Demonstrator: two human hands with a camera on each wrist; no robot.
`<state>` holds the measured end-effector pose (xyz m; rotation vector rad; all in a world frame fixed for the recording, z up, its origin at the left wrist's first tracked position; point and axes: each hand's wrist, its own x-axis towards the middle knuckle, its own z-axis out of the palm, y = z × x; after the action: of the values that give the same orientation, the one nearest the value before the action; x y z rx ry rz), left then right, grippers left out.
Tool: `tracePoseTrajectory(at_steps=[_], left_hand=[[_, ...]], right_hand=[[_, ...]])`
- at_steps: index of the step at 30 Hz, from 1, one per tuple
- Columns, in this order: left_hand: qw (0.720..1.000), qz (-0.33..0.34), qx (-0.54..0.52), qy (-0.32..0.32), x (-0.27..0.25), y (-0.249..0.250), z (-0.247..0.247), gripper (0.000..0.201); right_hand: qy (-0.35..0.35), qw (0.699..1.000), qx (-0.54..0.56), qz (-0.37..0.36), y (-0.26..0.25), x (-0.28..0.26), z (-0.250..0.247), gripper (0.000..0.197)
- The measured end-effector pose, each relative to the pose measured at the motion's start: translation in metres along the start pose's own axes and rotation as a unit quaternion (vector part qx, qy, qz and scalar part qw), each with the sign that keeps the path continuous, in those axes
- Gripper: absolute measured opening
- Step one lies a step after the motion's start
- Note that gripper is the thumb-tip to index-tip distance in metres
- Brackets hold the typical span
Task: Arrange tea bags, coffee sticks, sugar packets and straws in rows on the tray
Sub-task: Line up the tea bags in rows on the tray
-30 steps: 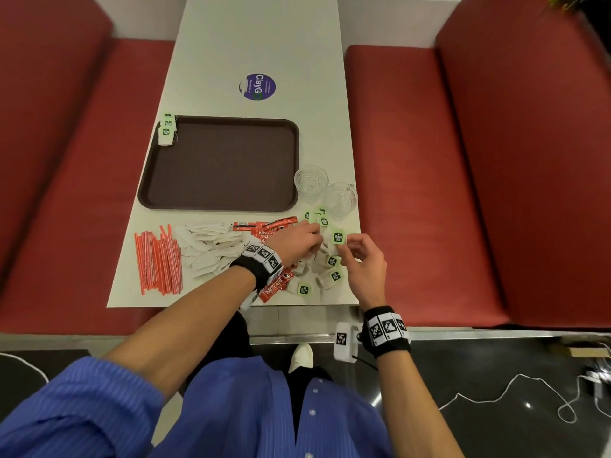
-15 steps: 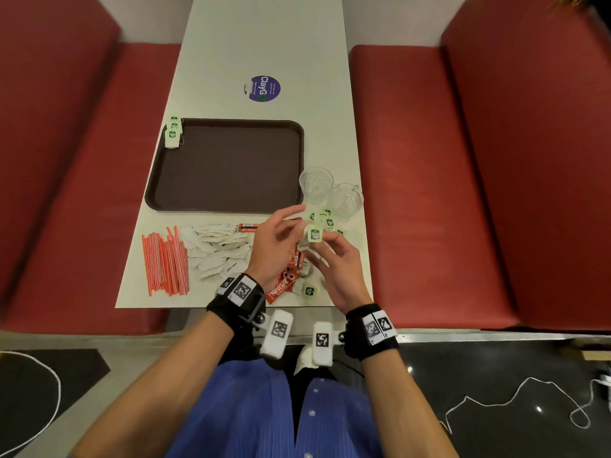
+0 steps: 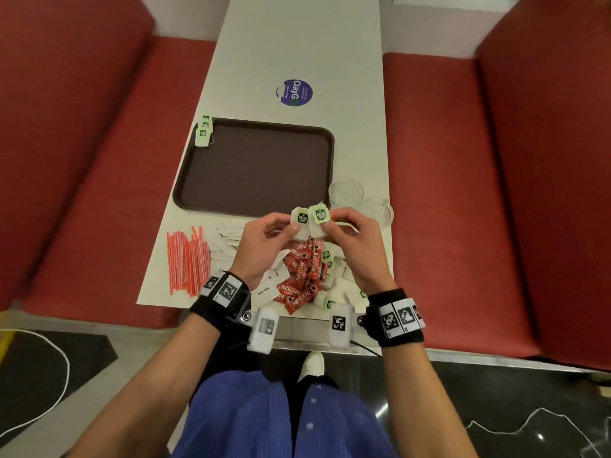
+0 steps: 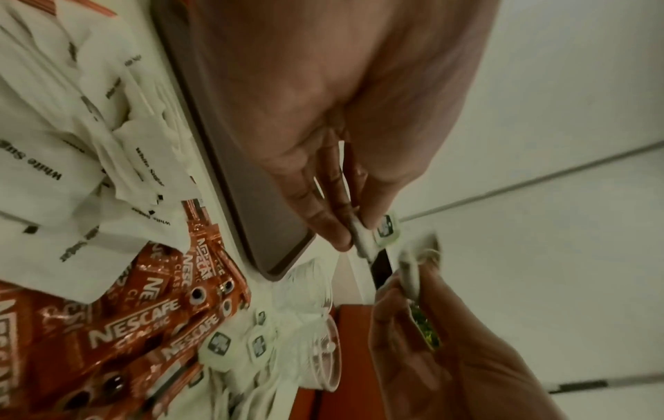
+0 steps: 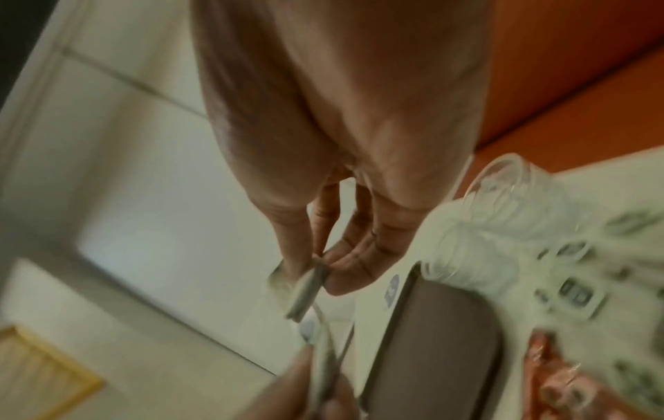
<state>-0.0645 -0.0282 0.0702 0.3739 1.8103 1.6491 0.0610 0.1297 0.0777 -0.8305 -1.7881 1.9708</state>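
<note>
The brown tray [image 3: 254, 166] lies bare in the middle of the table, with three tea bags [image 3: 203, 133] stacked on its far left corner. Just above the tray's near rim my left hand [image 3: 292, 223] pinches one green-tagged tea bag [image 3: 301, 219]. My right hand [image 3: 330, 221] pinches a second tea bag [image 3: 320, 215] beside it. In the left wrist view, thumb and finger clamp the bag [image 4: 366, 238]; the right wrist view shows the same pinch on its bag [image 5: 305, 287]. Below the hands lie red coffee sticks [image 3: 302, 276], loose tea bags [image 3: 327, 254], white sugar packets [image 3: 224, 242] and orange straws [image 3: 186, 259].
Two clear glasses [image 3: 345, 191] [image 3: 377, 209] stand right of the tray's near corner, close to my right hand. A round purple sticker [image 3: 294, 93] sits beyond the tray. Red bench seats flank the narrow table [image 3: 297, 44], whose near edge is at my wrists.
Both hands have lifted off the tea bag pile and drawn together near the tray's front rim. A second ago they were picking in the pile; now each holds a tea bag.
</note>
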Motion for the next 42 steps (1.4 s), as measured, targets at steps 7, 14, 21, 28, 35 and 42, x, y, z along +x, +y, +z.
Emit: tracePoseTrajectory(at_steps=[7,14,21,28,35,42], left_hand=[[0.999,0.002,-0.041,0.015,0.025,0.014,-0.037,0.024],[0.994,-0.024,-0.098,0.038,0.054,0.023,-0.078,0.026],[0.995,0.037,0.018,0.086,0.094,0.023,-0.122,0.014],[0.983,0.061,0.096,0.146,0.147,0.019,-0.172,0.007],[0.917,0.018,0.297,0.268,0.182,-0.016,-0.237,0.018],[0.906,-0.084,0.369,0.191,0.182,-0.046,-0.264,0.033]], right_hand=[[0.031,0.999,-0.037,0.004,-0.001,0.021,0.071,0.012],[0.070,0.995,-0.074,0.003,-0.001,0.056,0.120,0.012],[0.010,0.996,-0.082,0.020,-0.003,0.096,0.154,0.024],[0.003,0.992,-0.129,-0.004,0.016,0.164,0.212,0.009],[0.026,0.986,-0.141,0.080,0.060,0.253,0.276,0.013],[0.063,0.978,-0.160,0.121,0.094,0.321,0.325,0.015]])
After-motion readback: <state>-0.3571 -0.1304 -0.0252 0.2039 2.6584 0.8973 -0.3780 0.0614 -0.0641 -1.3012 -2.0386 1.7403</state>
